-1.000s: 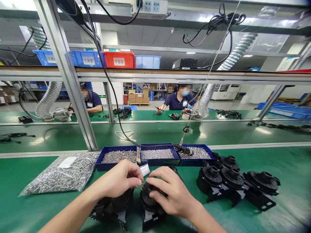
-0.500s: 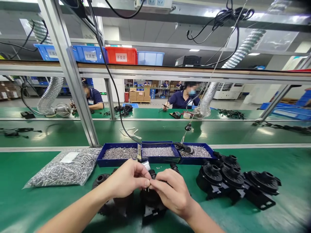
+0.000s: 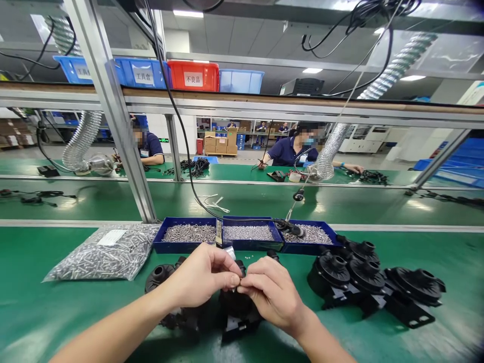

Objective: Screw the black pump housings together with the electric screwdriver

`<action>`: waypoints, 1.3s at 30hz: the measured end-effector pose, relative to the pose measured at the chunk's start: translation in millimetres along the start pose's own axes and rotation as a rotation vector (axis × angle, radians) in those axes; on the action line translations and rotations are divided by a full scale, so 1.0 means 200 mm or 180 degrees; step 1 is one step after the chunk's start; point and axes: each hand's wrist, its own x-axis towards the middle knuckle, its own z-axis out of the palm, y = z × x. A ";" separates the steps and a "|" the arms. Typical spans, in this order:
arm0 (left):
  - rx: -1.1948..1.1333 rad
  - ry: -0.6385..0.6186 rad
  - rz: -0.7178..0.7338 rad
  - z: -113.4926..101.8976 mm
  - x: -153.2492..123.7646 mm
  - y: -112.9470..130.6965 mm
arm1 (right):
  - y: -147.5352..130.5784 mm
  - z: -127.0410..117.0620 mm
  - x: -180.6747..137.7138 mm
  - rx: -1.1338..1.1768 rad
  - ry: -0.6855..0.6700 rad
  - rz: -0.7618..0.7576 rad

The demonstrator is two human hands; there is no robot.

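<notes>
My left hand (image 3: 206, 276) and my right hand (image 3: 274, 290) meet fingertip to fingertip over a black round plastic housing (image 3: 237, 307). Both are closed in a pinch. A shiny metal tip of a screw pokes out beneath the left fingertips; the right fingertips touch the same spot, and what they hold is mostly hidden. Partly behind my left forearm stands another black housing (image 3: 159, 276). Just beyond the hands lies a blue tray (image 3: 252, 247) of small screws, between a left tray (image 3: 181, 247) and a right tray (image 3: 312, 248) of screws.
A clear bag of screws (image 3: 104, 257) lies at left. Several finished-looking black housings (image 3: 368, 275) stand at right. A corded black screwdriver (image 3: 289, 228) hangs over the trays. An aluminium post (image 3: 113, 111) rises at left. Co-workers sit across the bench, one person (image 3: 289, 151) facing me.
My hands stay pinched together, raised slightly, and fewer metal tips show below the fingers. The view has shifted a little. The co-worker opposite now stretches an arm towards the cables.
</notes>
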 end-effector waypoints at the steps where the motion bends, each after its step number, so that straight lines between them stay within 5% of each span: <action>1: 0.0261 0.0019 -0.0001 -0.01 -0.01 0.01 | 0.00 -0.02 0.00 -0.0002 -0.0230 -0.0012; 6: 0.1825 -0.0151 -0.0156 -0.02 -0.09 0.05 | -0.03 -0.13 -0.02 -0.0250 -0.1215 0.0029; 10: 0.2642 -0.0079 -0.0049 0.01 -0.12 -0.02 | -0.08 -0.13 -0.04 -0.0517 -0.1454 -0.0032; 18: 0.3106 0.0046 0.0025 0.04 -0.15 -0.12 | -0.08 -0.10 -0.06 -0.0640 -0.1742 -0.0025; 23: 0.3524 -0.0097 -0.0043 0.08 -0.15 -0.12 | -0.07 -0.12 -0.05 -0.0440 -0.1677 -0.0017; 30: 0.4166 -0.0447 -0.0736 0.17 -0.10 -0.05 | -0.06 -0.13 -0.04 -0.0285 -0.1254 -0.0061; 39: 0.4055 -0.0575 -0.0663 0.18 -0.10 -0.01 | -0.06 -0.13 -0.03 -0.0484 -0.1085 -0.0121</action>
